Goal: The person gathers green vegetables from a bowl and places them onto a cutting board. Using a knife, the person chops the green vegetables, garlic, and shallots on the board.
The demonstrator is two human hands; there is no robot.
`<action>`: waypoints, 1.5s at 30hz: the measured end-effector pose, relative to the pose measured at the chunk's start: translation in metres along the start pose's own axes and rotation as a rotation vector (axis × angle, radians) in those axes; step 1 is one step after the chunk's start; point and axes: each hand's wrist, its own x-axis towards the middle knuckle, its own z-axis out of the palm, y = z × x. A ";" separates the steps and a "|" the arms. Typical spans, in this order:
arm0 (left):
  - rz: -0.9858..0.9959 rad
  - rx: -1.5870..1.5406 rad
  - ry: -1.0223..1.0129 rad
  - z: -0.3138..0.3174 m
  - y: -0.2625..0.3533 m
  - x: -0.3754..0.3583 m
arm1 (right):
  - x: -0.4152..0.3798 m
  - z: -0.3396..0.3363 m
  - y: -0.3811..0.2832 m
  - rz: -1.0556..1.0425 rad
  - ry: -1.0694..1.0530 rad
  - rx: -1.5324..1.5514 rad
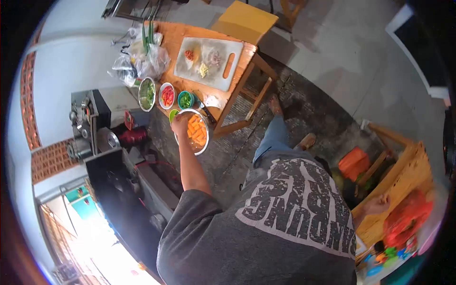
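Observation:
My left hand [179, 124] is closed on the rim of a round metal bowl [205, 145] holding orange carrot pieces [196, 129]. This bowl is at the near corner of the wooden table, partly past its edge. A small green bowl [173, 115] shows just behind my fingers. Beside it are a teal bowl [185, 100] of chopped greens, a white bowl of red pieces [167, 95], a metal bowl of green leaves [148, 93] and a knife [204, 110]. My right hand [377, 204] hangs out at the right near another wooden table, its fingers loosely bent with nothing seen in them.
A white cutting board [223, 46] with small chopped heaps lies on the wooden table [173, 31]. Plastic bags [154, 61] and green stalks sit at its far left. Dark counter [114, 185] and pots [78, 147] stand left. A red bag [407, 216] lies on the right table.

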 end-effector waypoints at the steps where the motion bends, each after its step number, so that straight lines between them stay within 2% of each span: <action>1: -0.017 -0.064 0.000 0.007 -0.002 0.000 | 0.014 0.054 0.068 0.010 -0.112 0.439; 3: -0.040 -0.223 -0.035 -0.005 0.027 -0.021 | 0.044 0.083 -0.006 -0.205 -0.304 0.248; 4: -0.050 -0.307 -0.050 -0.010 0.043 -0.028 | 0.050 0.090 -0.057 -0.142 -0.362 0.243; 5: -0.104 -0.603 -0.167 0.008 0.037 -0.027 | 0.054 0.115 -0.068 -0.074 -0.433 0.321; 6: -0.019 -0.489 -0.201 0.014 0.043 -0.035 | 0.056 0.117 -0.101 -0.042 -0.513 0.387; 7: 0.024 -0.445 -0.253 0.001 0.089 -0.064 | 0.053 0.135 -0.137 -0.021 -0.610 0.449; 8: -0.144 -0.603 -0.443 0.014 0.103 -0.080 | 0.042 0.169 -0.143 -0.016 -0.703 0.517; 9: 0.079 -0.422 -0.488 0.047 0.099 -0.092 | 0.036 0.200 -0.153 -0.005 -0.798 0.583; 10: -0.081 -0.554 -0.698 0.080 0.095 -0.113 | 0.032 0.207 -0.192 -0.099 -0.845 0.600; 12: -0.218 -0.760 -0.901 0.078 0.143 -0.157 | 0.014 0.196 -0.293 -0.242 -0.980 0.618; 13: -0.249 -0.778 -0.971 0.060 0.154 -0.201 | 0.026 0.150 -0.300 -0.259 -1.066 0.598; 14: -0.294 -0.824 -1.009 0.074 0.153 -0.205 | 0.015 0.163 -0.325 -0.312 -1.137 0.647; 18: -0.577 -1.018 -0.955 0.044 0.202 -0.220 | 0.012 0.190 -0.398 -0.560 -1.316 0.759; 19: -0.676 -1.120 -0.947 0.038 0.212 -0.224 | 0.013 0.205 -0.405 -0.572 -1.350 0.759; 20: -0.767 -1.159 -0.972 0.011 0.216 -0.248 | 0.014 0.192 -0.385 -0.527 -1.366 0.780; 22: -0.867 -1.333 -0.838 0.025 0.213 -0.243 | 0.014 0.227 -0.426 -0.590 -1.430 0.804; 23: -0.905 -1.425 -0.755 0.034 0.210 -0.240 | 0.015 0.247 -0.452 -0.631 -1.535 0.683; 26: -1.017 -1.616 -0.465 0.040 0.229 -0.235 | -0.003 0.287 -0.534 -0.819 -1.563 0.748; 27: -1.015 -1.567 -0.460 0.024 0.212 -0.271 | -0.013 0.262 -0.495 -0.770 -1.557 0.746; 28: -1.051 -1.604 -0.367 0.032 0.220 -0.268 | -0.018 0.278 -0.520 -0.841 -1.586 0.736; 32: -1.037 -1.622 -0.030 0.050 0.266 -0.257 | -0.024 0.313 -0.577 -1.093 -1.533 0.606; 33: -1.035 -1.623 -0.006 0.044 0.276 -0.255 | -0.022 0.307 -0.585 -1.195 -1.454 0.612; 34: -0.969 -1.574 -0.040 0.039 0.249 -0.285 | -0.033 0.277 -0.532 -1.182 -1.355 0.647; 35: -0.972 -1.572 0.017 0.047 0.261 -0.274 | -0.033 0.286 -0.546 -1.279 -1.296 0.673; 38: -0.976 -1.485 0.066 0.052 0.296 -0.215 | -0.038 0.315 -0.589 -1.082 -1.529 0.694; 39: -0.981 -1.445 0.060 0.052 0.304 -0.200 | -0.037 0.319 -0.602 -1.080 -1.578 0.662; 40: -0.944 -1.398 0.083 0.059 0.310 -0.189 | -0.037 0.329 -0.611 -1.092 -1.586 0.669; 41: -0.808 -1.419 -0.007 0.028 0.285 -0.288 | -0.008 0.240 -0.516 -1.061 -1.450 0.664; 45: -0.733 -1.313 0.046 0.044 0.288 -0.198 | -0.028 0.274 -0.606 -1.120 -1.455 0.620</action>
